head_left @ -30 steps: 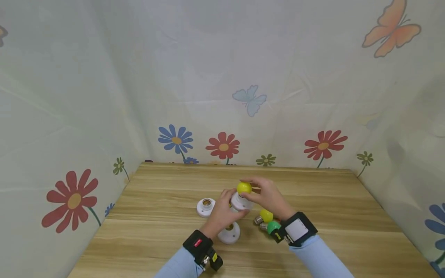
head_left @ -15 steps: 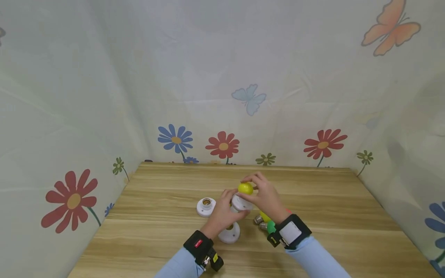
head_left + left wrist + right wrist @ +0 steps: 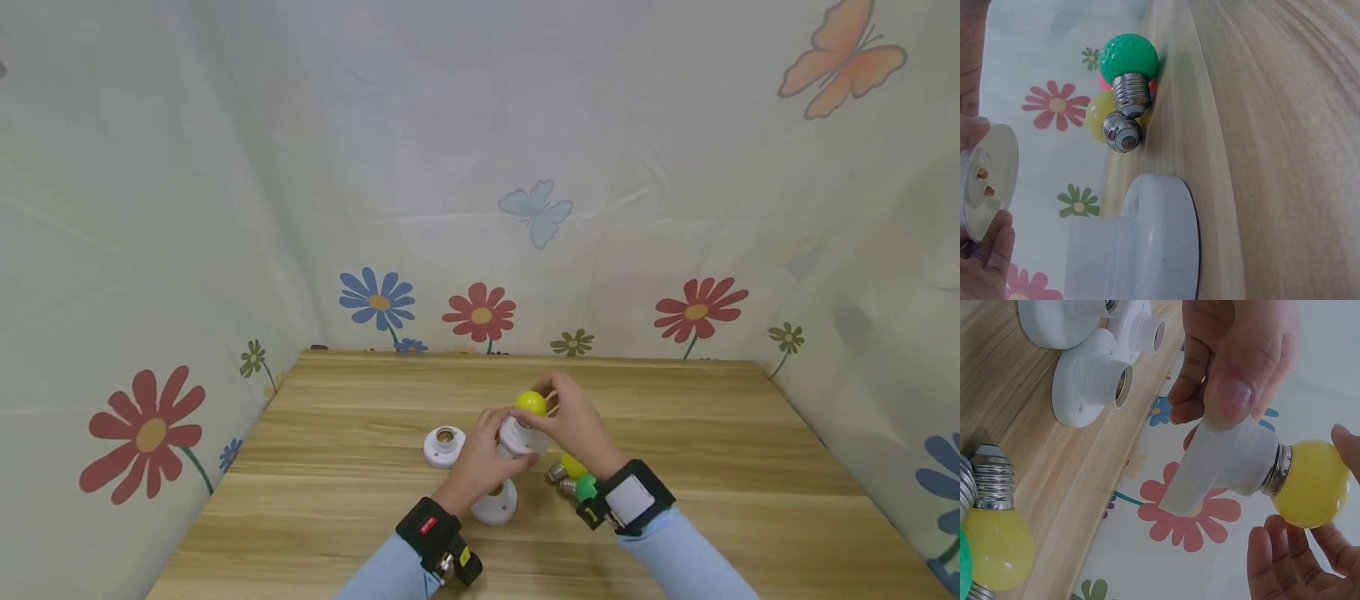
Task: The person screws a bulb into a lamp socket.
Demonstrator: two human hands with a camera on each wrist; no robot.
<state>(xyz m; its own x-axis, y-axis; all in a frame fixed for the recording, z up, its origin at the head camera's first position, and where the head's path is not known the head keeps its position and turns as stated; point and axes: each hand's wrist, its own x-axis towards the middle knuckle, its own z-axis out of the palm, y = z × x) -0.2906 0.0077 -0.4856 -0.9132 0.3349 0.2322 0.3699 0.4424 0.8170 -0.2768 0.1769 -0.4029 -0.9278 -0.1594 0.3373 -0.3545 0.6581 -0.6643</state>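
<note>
My left hand (image 3: pixel 480 468) grips a white round lamp holder (image 3: pixel 1244 459) by its base, lifted off the table and tilted. In the left wrist view two brass screws show on the holder's underside. A yellow bulb (image 3: pixel 1314 483) stands in the holder's mouth, with part of its silver screw thread still showing. The right hand (image 3: pixel 577 423) has its thumb and fingers around that bulb's globe. Beneath the right forearm lie a second yellow bulb (image 3: pixel 999 547) and a green bulb (image 3: pixel 1127 57). Behind them, a red bulb (image 3: pixel 1104 82) is mostly hidden.
More white lamp holders sit on the wooden table (image 3: pixel 337 500): one to the left (image 3: pixel 444 447), one nearer the front (image 3: pixel 495 505), and another partly behind the left hand. A flowered cloth (image 3: pixel 420 225) hangs behind the table and at its sides.
The right hand's fingers have shifted around the yellow bulb, first lifting slightly, then curling lower behind it. Its wrist has moved slightly left. The left hand and lamp holder stay in place.
</note>
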